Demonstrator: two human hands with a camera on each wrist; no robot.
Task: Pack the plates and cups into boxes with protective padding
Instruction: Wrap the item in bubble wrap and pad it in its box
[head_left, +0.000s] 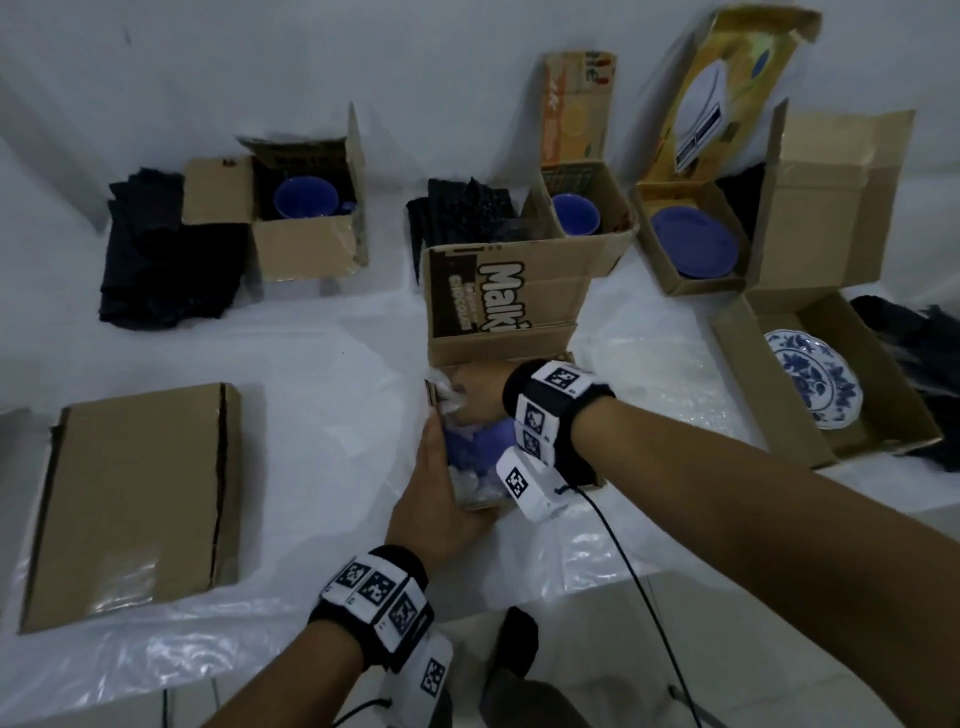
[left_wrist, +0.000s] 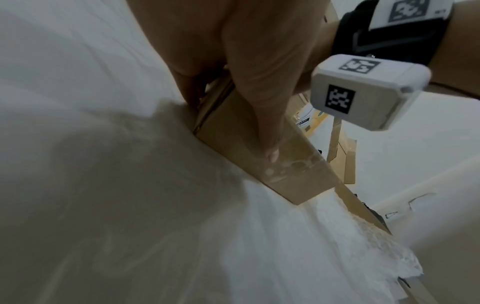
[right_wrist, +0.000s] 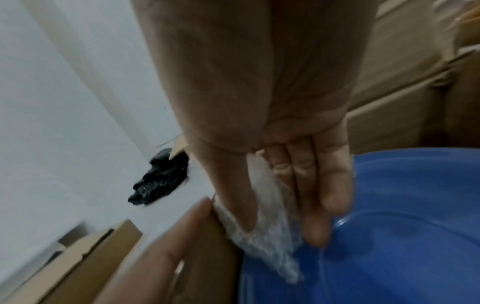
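Left hand flat against box; right hand pinches clear bubble wrap over blue plate.

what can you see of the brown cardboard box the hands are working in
The open brown cardboard box sits on white plastic sheeting, its printed lid flap standing up behind. Inside lie a blue plate and clear bubble wrap. The left hand braces its left wall; the right hand pinches the wrap at the rim.
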